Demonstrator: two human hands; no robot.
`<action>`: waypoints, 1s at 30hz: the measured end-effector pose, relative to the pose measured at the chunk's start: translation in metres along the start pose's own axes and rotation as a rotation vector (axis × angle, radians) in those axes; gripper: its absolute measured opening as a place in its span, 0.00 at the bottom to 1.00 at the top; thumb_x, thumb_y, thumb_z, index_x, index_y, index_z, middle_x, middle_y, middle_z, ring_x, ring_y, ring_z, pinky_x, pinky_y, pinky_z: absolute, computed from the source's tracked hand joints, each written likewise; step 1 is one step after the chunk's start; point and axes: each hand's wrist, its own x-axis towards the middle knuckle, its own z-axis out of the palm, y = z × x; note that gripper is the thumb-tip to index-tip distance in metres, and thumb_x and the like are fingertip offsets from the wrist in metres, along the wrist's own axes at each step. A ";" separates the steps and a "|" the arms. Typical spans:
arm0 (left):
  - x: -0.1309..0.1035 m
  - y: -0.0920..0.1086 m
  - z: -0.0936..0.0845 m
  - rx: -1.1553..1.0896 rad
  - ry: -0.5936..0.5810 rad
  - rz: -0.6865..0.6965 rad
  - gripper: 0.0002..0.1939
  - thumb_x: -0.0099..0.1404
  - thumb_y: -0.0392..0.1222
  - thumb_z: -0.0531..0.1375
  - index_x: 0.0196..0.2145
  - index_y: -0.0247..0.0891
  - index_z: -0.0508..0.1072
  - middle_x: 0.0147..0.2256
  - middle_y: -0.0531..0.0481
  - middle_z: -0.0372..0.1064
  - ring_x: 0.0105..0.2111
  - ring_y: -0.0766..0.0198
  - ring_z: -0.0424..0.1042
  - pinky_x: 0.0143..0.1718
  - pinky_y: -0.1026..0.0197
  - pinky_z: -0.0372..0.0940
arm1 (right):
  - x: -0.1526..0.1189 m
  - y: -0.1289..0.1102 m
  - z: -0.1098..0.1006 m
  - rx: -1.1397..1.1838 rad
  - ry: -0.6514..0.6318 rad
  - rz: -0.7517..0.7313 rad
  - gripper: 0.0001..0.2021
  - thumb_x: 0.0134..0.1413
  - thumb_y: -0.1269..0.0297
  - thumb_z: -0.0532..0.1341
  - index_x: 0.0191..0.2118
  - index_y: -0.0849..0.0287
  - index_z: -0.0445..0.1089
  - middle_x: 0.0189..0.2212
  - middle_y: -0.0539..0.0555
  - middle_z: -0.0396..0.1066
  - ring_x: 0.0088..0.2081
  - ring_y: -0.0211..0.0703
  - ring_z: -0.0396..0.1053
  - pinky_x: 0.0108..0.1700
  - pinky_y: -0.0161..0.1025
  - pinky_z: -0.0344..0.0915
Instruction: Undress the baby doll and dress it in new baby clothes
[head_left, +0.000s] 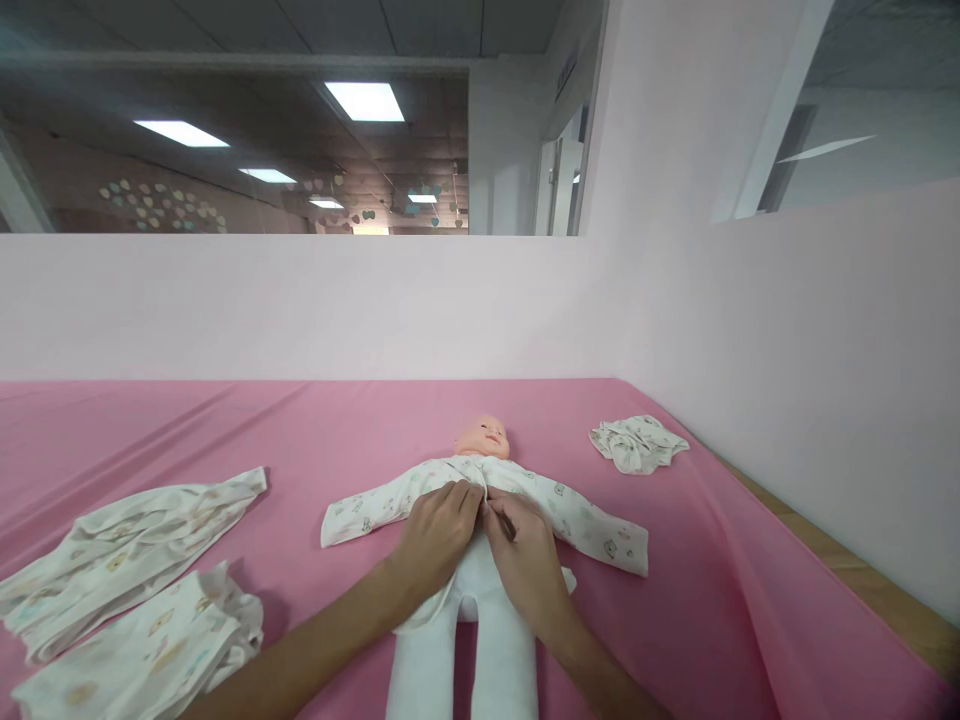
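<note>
A baby doll (pixel 486 437) lies on its back on the pink sheet, its head toward the wall. It wears a white printed baby shirt (pixel 596 520) with both sleeves spread out sideways; its legs (pixel 506 665) are plain white. Over the doll's chest, my left hand (pixel 442 535) has its fingers curled and pinched on the shirt's front edge. My right hand (pixel 525 550) pinches the same front edge just beside it, thumb and forefinger together. The fingertips of both hands nearly meet, and they hide whatever fastening may be there.
Two white printed baby garments, one long (pixel 142 545) and one folded (pixel 154 650), lie at the left. A crumpled white printed cloth (pixel 637 443) rests at the back right. The pink sheet (pixel 300 430) reaches the white wall (pixel 300 310); a wooden edge (pixel 825 550) shows on the right.
</note>
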 end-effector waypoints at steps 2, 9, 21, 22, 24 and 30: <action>0.001 0.004 -0.003 -0.022 -0.026 -0.032 0.10 0.68 0.31 0.48 0.39 0.38 0.68 0.36 0.46 0.70 0.35 0.58 0.68 0.32 0.58 0.57 | -0.001 0.000 0.001 -0.063 0.001 -0.065 0.12 0.62 0.66 0.52 0.30 0.57 0.69 0.33 0.53 0.74 0.38 0.44 0.69 0.47 0.43 0.63; 0.006 0.011 -0.013 -0.117 -0.079 -0.152 0.12 0.66 0.31 0.47 0.34 0.38 0.69 0.35 0.46 0.70 0.34 0.58 0.67 0.30 0.58 0.54 | -0.004 0.003 0.002 -0.055 0.001 -0.079 0.13 0.64 0.66 0.51 0.39 0.56 0.74 0.45 0.56 0.75 0.48 0.46 0.70 0.54 0.47 0.61; 0.023 -0.010 -0.030 -0.812 -0.216 -0.395 0.16 0.62 0.45 0.51 0.18 0.39 0.58 0.19 0.56 0.57 0.21 0.67 0.55 0.23 0.62 0.48 | -0.009 0.004 0.002 -0.256 -0.076 -0.190 0.15 0.62 0.73 0.50 0.38 0.54 0.73 0.55 0.53 0.68 0.52 0.48 0.66 0.55 0.52 0.59; 0.023 -0.010 -0.029 -0.822 -0.212 -0.402 0.17 0.62 0.46 0.51 0.18 0.39 0.58 0.19 0.56 0.58 0.21 0.67 0.55 0.23 0.62 0.48 | -0.009 0.004 0.002 -0.275 -0.087 -0.196 0.15 0.62 0.73 0.50 0.39 0.54 0.73 0.55 0.52 0.68 0.53 0.48 0.66 0.55 0.52 0.59; 0.024 -0.013 -0.026 -0.825 -0.199 -0.407 0.16 0.61 0.46 0.52 0.18 0.39 0.58 0.19 0.56 0.58 0.22 0.67 0.55 0.24 0.63 0.49 | -0.010 0.004 0.001 -0.304 -0.109 -0.202 0.15 0.62 0.73 0.50 0.40 0.54 0.73 0.56 0.53 0.67 0.54 0.49 0.65 0.57 0.54 0.57; 0.023 -0.014 -0.016 -0.795 -0.169 -0.441 0.14 0.63 0.44 0.49 0.21 0.40 0.57 0.22 0.56 0.58 0.23 0.66 0.55 0.26 0.62 0.50 | -0.011 0.006 0.002 -0.218 -0.052 -0.164 0.13 0.61 0.72 0.50 0.44 0.55 0.71 0.54 0.55 0.68 0.55 0.48 0.64 0.58 0.52 0.58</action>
